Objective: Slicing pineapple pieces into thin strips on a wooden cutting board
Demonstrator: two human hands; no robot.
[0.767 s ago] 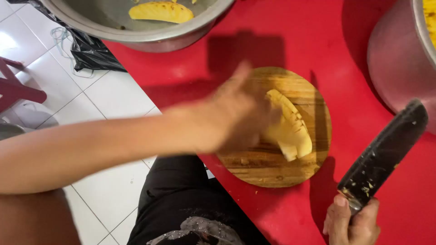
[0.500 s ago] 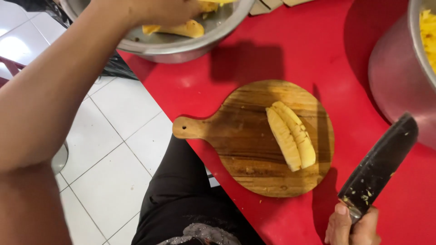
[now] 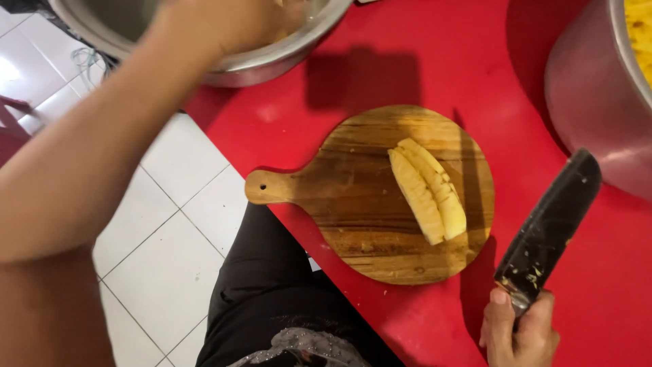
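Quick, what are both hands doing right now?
Left hand: reaching into the metal bowl; its grip cannot be told.
Right hand: closed around the handle of the dark knife.

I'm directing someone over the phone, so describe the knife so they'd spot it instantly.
Start at the red table and find the round wooden cutting board holding pale yellow fruit slices. Right of it, the right hand grips the knife: a broad dark blade, flecked with yellow bits, pointing up toward the metal pot.

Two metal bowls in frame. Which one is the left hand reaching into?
The metal bowl at top left: the left hand is inside its rim. The other metal vessel at the right edge has no hand near it; the right hand holds the knife below it.
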